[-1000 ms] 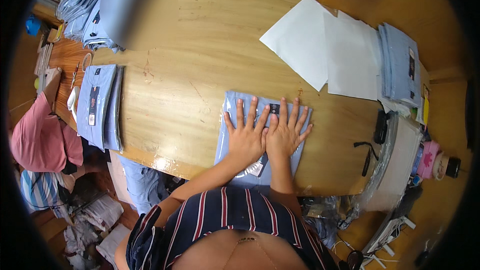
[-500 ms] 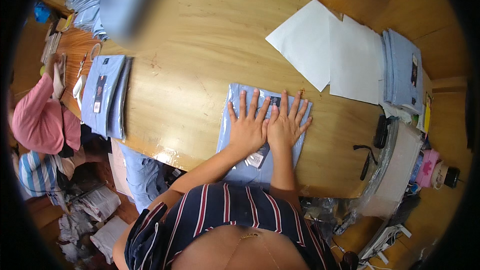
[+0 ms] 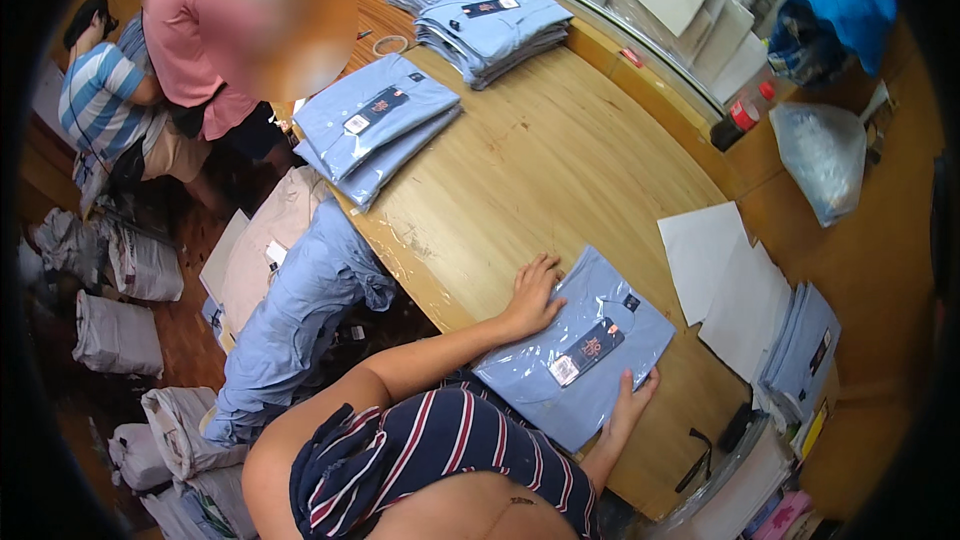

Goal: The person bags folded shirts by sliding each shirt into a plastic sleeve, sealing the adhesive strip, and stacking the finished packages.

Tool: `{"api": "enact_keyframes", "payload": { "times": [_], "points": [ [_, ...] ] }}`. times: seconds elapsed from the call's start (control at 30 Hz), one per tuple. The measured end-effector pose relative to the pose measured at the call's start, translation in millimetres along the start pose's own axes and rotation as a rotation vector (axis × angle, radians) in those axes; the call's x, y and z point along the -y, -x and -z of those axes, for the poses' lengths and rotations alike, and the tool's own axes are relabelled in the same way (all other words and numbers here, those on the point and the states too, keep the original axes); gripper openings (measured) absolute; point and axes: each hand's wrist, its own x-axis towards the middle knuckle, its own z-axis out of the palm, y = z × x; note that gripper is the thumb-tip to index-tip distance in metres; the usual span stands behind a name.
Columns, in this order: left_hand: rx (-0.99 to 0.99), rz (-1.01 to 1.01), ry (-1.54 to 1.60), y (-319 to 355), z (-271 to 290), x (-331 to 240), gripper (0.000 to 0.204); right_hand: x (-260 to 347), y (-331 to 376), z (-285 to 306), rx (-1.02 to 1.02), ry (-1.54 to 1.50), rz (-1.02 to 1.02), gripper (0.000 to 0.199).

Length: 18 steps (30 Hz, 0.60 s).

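A light blue folded shirt in a clear plastic bag (image 3: 545, 380), with a dark tag on its front, lies at the near edge of the table, close against my body. By its left edge is my left hand (image 3: 533, 300), fingers stretched out over the tabletop and thumb side at the bag. My right hand (image 3: 630, 408) grips the opposite edge, its thumb on top of the plastic; the fingers are partly hidden.
Bagged blue shirts (image 3: 375, 115) lie at the table's left end, beside a taller stack (image 3: 490, 25). White sheets (image 3: 730, 285) and another shirt pile (image 3: 800, 345) sit at right. A bottle (image 3: 742, 118) stands on the far ledge. Two people work at far left; loose blue cloth (image 3: 300, 320) hangs nearby.
My view has swung to the left. Both hands, earlier spread flat on top of the bagged shirt, have moved apart to its two side edges. The shirt's lower tag is now uncovered.
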Motion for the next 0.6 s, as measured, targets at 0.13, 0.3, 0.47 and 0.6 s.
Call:
{"api": "enact_keyframes", "payload": {
  "times": [0.13, 0.3, 0.47, 0.6],
  "points": [
    [0.203, 0.274, 0.624, -8, 44, 2, 0.044, 16, 8, -29, 0.04, -0.324, -0.089, 0.046],
    [-0.055, 0.24, 0.386, -52, 185, 24, 0.059, 76, -7, -167, 0.212, -0.495, -0.072, 0.062],
    [-0.213, 0.211, 0.057, -127, 357, 79, 0.064, 138, -34, -336, 0.618, -0.795, -0.22, 0.067],
    [-0.017, 0.22, -0.242, -148, 431, 228, 0.059, 93, -48, -457, 0.717, -0.466, -0.197, 0.058]
  ]
}}
